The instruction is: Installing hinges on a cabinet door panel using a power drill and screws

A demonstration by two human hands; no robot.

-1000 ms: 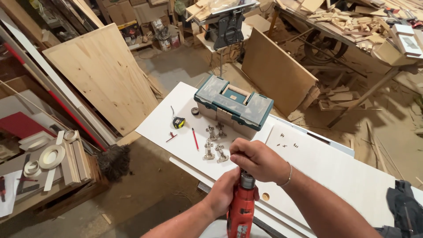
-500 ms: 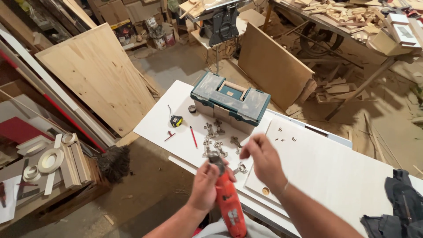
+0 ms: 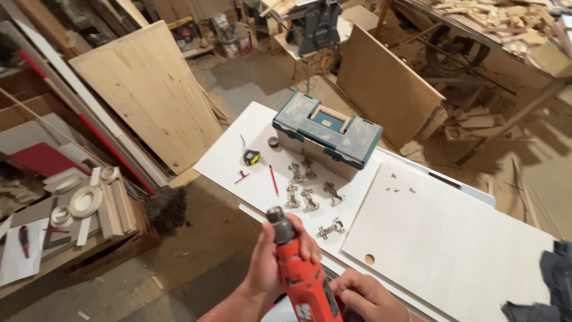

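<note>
Nearest the camera, the left hand (image 3: 271, 262) is wrapping its fingers tight around the upper body of an orange drill (image 3: 301, 268), chuck pointing up and away, while the right hand (image 3: 363, 296) is closing on the drill's lower end, low in the frame over the near edge of the white panel (image 3: 238, 158). Just beyond the chuck, metal hinges (image 3: 310, 197) are lying scattered on that panel beside a pale board (image 3: 453, 250), with a red pencil (image 3: 273, 180) and a yellow tape measure (image 3: 251, 157) further out. Farthest on the panel, a dusty teal toolbox (image 3: 328, 134) is sitting shut.
</note>
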